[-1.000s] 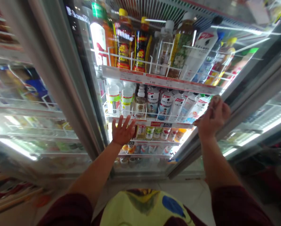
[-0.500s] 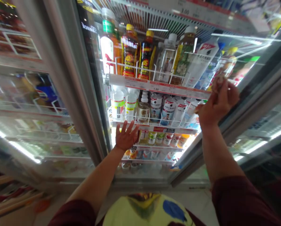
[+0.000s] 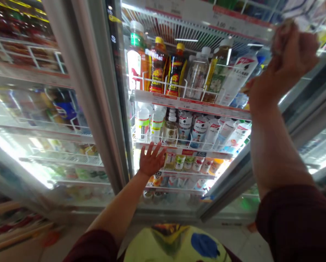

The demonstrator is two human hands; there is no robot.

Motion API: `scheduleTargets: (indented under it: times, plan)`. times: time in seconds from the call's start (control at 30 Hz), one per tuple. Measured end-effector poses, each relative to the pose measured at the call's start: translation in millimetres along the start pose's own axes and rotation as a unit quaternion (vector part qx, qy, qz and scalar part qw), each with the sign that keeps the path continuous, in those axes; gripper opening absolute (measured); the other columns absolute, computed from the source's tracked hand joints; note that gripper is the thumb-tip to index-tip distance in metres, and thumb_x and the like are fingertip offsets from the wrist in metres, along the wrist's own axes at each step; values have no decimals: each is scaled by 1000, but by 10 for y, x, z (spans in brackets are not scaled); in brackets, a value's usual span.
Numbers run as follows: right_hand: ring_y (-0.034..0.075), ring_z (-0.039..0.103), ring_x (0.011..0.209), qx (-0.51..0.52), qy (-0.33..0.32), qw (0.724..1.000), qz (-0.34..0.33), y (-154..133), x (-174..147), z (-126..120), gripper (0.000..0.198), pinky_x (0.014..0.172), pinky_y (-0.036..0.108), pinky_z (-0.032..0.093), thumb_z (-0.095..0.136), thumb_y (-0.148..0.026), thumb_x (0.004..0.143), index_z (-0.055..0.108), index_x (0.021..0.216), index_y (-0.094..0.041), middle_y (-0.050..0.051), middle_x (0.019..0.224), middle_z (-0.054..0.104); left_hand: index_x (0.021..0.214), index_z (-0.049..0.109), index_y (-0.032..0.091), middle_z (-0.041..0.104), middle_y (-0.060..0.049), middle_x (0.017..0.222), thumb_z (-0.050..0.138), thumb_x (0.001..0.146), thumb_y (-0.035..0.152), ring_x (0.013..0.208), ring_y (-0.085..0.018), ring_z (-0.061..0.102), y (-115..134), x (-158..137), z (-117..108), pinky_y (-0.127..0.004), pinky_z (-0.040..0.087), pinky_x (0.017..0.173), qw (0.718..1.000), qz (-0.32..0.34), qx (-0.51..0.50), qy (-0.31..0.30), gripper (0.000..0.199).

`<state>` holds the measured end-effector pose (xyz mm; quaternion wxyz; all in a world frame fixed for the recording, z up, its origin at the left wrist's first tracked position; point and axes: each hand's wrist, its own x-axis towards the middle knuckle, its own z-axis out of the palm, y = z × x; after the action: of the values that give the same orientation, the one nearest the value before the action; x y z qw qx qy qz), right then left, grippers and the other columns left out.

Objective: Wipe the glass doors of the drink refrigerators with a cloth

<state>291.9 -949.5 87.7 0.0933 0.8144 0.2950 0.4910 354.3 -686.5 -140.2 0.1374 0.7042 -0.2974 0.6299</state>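
Fingers spread, my left hand is held up at the glass door of a drinks fridge, in front of the lower shelves. I cannot tell whether its palm touches the glass. My right hand is raised at the upper right of the same door, its fingers closed round a crumpled brownish cloth that is partly blurred. Behind the glass stand dark bottles with yellow caps, a tall white-labelled bottle and small clear bottles.
Metal door frames run along the left, and another frame slants up on the right. Further fridge shelves with bottles show at the left. A wooden rail lies low at the left.
My right hand has moved up and to the right with the cloth. My left hand stays spread at nearly the same place on the door. The view has shifted slightly.
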Motion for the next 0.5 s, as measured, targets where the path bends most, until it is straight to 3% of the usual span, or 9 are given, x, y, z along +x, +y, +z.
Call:
scheduleTargets:
  times: [0.13, 0.23, 0.3, 0.4, 0.47, 0.5]
  plan:
    - [25, 52, 130, -19, 25, 999, -29, -221, 95, -4, 46, 108, 45, 47, 62, -25, 96, 60, 141, -35, 2, 135, 64, 157, 41, 31, 49, -3, 156, 53, 96, 31, 158, -21, 16, -7, -20, -4, -47, 6, 132, 1000, -1, -8, -11, 62]
    - [20, 56, 123, -62, 87, 994, -37, -18, 389, -244, 36, 107, 44, 44, 52, -24, 103, 65, 136, -31, 2, 132, 66, 159, 36, 30, 47, -4, 157, 52, 96, 30, 158, -22, 17, -6, -18, -5, -47, 8, 132, 1000, 3, -9, -4, 65]
    - [21, 57, 123, -92, 147, 985, 12, 318, 736, -510, 39, 105, 49, 41, 38, -30, 109, 66, 134, -21, 6, 130, 66, 161, 33, 29, 47, -5, 157, 52, 97, 30, 158, -22, 18, -3, -17, 2, -48, 8, 132, 1000, 2, -11, 3, 67]
    - [30, 58, 125, -131, 246, 953, 115, 694, 1220, -765, 64, 98, 57, 37, 17, -41, 108, 61, 139, -7, 14, 126, 64, 159, 35, 32, 48, -3, 156, 52, 97, 33, 158, -21, 19, -2, -27, 20, -46, 6, 132, 1000, -8, -17, -1, 64]
    - [30, 59, 126, -133, 286, 939, 136, 580, 1336, -688, 68, 99, 56, 36, 12, -42, 106, 58, 142, -7, 14, 130, 62, 157, 39, 34, 49, -2, 156, 51, 97, 34, 157, -21, 20, -4, -38, 28, -45, 4, 132, 1000, -14, -20, -8, 61]
    - [28, 58, 129, -116, 270, 946, 136, 399, 1313, -580, 63, 104, 53, 36, 15, -38, 107, 57, 144, -9, 13, 135, 61, 157, 41, 34, 49, -2, 156, 51, 97, 34, 157, -21, 21, -5, -42, 29, -45, 4, 132, 1000, -16, -19, -11, 61]
